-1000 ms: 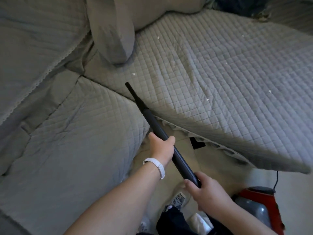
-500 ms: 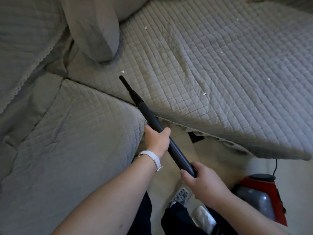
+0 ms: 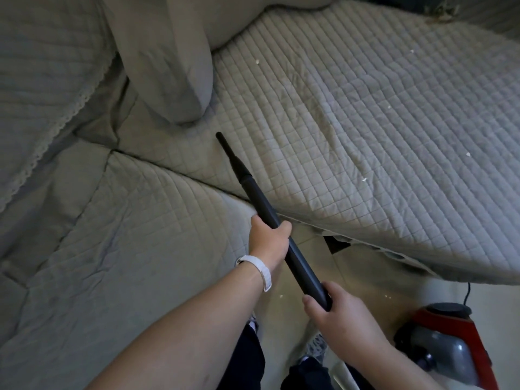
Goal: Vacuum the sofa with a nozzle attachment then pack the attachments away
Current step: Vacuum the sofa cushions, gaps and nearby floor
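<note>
A long black vacuum wand [image 3: 261,205] ends in a thin nozzle [image 3: 228,152] whose tip lies on the grey quilted sofa seat [image 3: 351,130], below a hanging cushion. My left hand [image 3: 268,242], with a white wristband, grips the wand at its middle. My right hand [image 3: 336,308] grips the wand's near end. Small white crumbs [image 3: 365,179] are scattered over the right seat. The red and grey vacuum body [image 3: 450,344] stands on the floor at the bottom right.
A grey cushion [image 3: 174,66] hangs down at the top middle. A second quilted seat [image 3: 121,249] fills the left side, with a seam between the two seats. Pale floor tiles [image 3: 357,274] and my shoes show beneath the sofa's front edge.
The wand and both hands have kept their grip while the nozzle tip slid up and right, off the seam and onto the right seat, nearer the cushion.
</note>
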Tool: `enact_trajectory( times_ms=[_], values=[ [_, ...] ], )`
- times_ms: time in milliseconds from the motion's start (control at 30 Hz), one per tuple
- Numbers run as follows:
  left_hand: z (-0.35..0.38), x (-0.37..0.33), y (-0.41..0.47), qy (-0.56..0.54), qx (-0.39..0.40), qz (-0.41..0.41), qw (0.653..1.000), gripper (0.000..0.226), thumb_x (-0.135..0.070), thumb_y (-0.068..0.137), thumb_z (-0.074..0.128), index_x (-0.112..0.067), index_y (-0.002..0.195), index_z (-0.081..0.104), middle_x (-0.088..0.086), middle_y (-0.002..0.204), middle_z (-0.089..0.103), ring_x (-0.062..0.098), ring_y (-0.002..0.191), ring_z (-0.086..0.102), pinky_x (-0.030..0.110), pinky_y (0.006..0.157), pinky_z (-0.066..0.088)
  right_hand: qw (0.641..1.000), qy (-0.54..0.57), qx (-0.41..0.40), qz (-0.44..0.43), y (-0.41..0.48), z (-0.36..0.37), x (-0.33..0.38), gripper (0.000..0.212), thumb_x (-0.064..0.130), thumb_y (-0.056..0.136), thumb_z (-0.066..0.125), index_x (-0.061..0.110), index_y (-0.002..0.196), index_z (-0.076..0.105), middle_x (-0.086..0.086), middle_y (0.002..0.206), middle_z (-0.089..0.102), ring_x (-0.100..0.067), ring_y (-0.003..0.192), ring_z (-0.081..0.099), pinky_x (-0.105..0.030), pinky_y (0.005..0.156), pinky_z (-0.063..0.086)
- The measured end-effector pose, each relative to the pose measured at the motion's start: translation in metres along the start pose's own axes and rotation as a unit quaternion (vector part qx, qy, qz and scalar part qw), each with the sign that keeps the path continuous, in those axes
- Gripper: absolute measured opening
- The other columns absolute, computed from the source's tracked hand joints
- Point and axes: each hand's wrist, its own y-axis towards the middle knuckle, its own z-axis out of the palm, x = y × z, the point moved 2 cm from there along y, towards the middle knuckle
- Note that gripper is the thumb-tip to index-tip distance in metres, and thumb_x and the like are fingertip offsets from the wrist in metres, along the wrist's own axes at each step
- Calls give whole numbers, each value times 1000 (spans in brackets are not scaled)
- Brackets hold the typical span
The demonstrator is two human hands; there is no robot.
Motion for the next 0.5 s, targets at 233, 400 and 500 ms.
enact_trajectory(
  times_ms=[233, 400, 500],
  values=[
    [-9, -6, 6, 11, 27, -15, 999, 51, -30, 88, 60, -11, 132, 42, 9, 112, 61, 23, 95, 62, 30, 73, 49, 1000, -10, -1, 19, 2, 2, 13, 21, 50, 89, 60, 29, 90, 57, -3, 71, 68, -15, 59, 65, -29, 54, 51],
    [-6, -3, -13, 35, 38, -19, 998, 51, -39, 81, 59, -17, 125, 43, 4, 102, 63, 23, 89, 64, 44, 85, 56, 999, -15, 1, 35, -12, -1, 4, 21, 50, 88, 63, 30, 92, 59, 0, 75, 67, -7, 65, 64, -21, 62, 51],
    [-1, -1, -22, 18, 46, -14, 999, 46, -34, 82, 60, -16, 121, 43, 8, 105, 63, 23, 88, 64, 42, 84, 56, 999, -12, -9, 37, -20, -2, -4, 18, 49, 87, 64, 32, 91, 59, -1, 74, 66, -6, 66, 64, -19, 63, 49]
  ],
)
